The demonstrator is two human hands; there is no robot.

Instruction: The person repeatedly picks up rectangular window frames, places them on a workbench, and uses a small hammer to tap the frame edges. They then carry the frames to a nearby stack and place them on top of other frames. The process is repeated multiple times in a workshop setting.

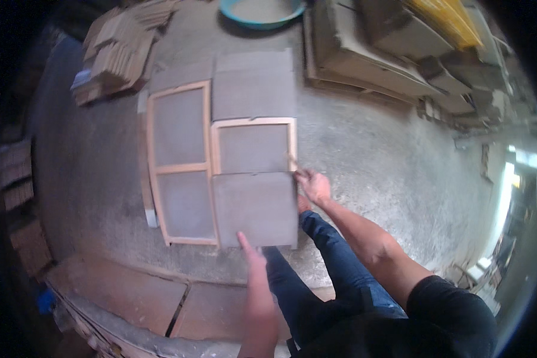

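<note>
On the floor below me lies a flat assembly of light wooden frames and grey-brown boards. A tall wooden frame (209,126) with two panes forms its left side. To the right of it, a smaller wooden frame (253,121) sits between a far board (252,89) and a near board (256,209). My right hand (312,184) is closed at the lower right corner of the smaller frame, fingers bent round its edge. My left hand (252,250) is over the near board's front edge, fingers stretched out and slightly blurred; I cannot tell whether it touches the board.
A turquoise basin (262,25) stands beyond the boards. Stacked wood pieces (116,56) lie at the far left, large cardboard boxes (364,53) at the far right. A pale strip (151,218) lies along the assembly's left side. Behind my legs is a low brown ledge (131,292).
</note>
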